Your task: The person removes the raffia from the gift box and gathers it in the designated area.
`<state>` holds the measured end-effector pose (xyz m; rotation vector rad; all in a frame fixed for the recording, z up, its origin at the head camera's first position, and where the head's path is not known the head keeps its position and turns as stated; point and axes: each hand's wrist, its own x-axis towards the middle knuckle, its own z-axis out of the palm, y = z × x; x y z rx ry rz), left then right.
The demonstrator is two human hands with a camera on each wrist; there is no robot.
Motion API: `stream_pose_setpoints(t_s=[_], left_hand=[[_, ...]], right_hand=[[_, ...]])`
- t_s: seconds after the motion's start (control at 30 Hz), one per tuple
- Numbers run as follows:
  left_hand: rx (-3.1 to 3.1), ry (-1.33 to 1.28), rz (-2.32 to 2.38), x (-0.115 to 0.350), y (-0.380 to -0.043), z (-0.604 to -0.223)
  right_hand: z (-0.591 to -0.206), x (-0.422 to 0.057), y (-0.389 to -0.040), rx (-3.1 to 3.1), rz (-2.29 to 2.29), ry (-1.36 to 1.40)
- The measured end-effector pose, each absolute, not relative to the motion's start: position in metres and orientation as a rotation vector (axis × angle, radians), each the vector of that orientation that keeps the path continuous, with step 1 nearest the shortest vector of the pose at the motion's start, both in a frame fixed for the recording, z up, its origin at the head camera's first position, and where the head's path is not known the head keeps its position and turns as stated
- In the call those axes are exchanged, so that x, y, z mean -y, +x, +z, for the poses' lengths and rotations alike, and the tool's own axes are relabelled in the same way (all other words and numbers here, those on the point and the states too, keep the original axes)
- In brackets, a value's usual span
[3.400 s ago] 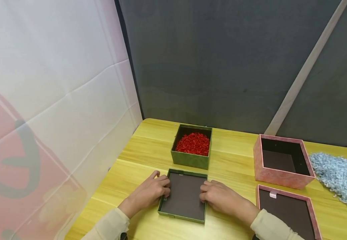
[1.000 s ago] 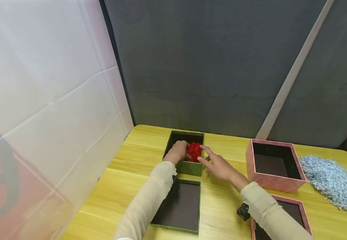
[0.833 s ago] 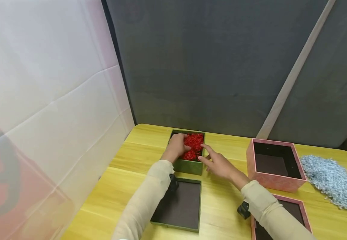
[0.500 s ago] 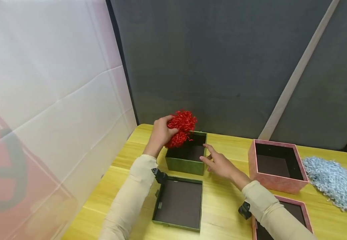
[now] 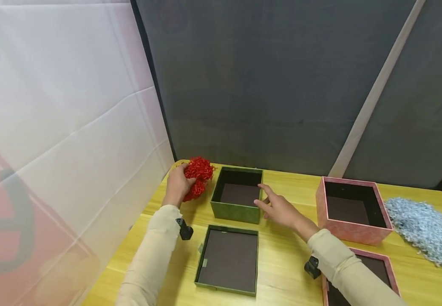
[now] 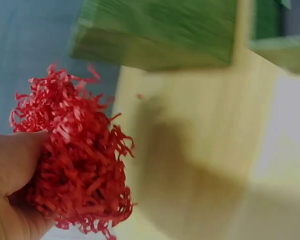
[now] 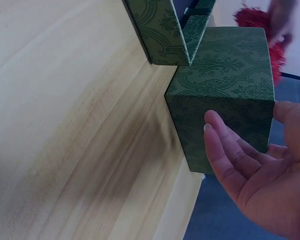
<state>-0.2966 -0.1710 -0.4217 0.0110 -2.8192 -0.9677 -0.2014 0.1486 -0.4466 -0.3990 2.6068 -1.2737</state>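
Note:
My left hand [image 5: 177, 185] grips a clump of red crinkle-cut paper shreds [image 5: 199, 173], held above the table left of the green box [image 5: 236, 211]. In the left wrist view the thumb presses into the shreds [image 6: 85, 165], with loose strands sticking out. Dark-lined and patterned outside, the green box has no shreds visible inside. My right hand [image 5: 281, 210] is at the box's right side, fingers loosely extended; in the right wrist view the thumb of that hand [image 7: 270, 175] touches the box's edge. In front of the box lies its green lid [image 5: 228, 261], inside up.
A pink box [image 5: 352, 231] stands to the right, with its pink lid [image 5: 391, 272] in front, partly under my right sleeve. Beyond it lies a pile of light blue paper shreds [image 5: 425, 229]. A white curtain [image 5: 83, 106] borders the left, a grey one [image 5: 263, 85] the back.
The left hand has lifted the red shreds out of the green box and carried them left. The right hand went from the green lid to the box's side and stays there.

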Motion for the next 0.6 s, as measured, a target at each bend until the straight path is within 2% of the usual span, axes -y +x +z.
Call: stream_pose_setpoints(t_s=[0.2, 0.6], left_hand=[[2.912, 0.079, -0.918, 0.176, -0.293, -0.445], [3.022, 0.136, -0.806, 0.18, -0.288, -0.461]], right_hand=[[-0.445, -0.148, -0.2, -2.613, -1.287, -0.376], [-0.448, -0.148, -0.198, -2.613, -1.309, -0.372]])
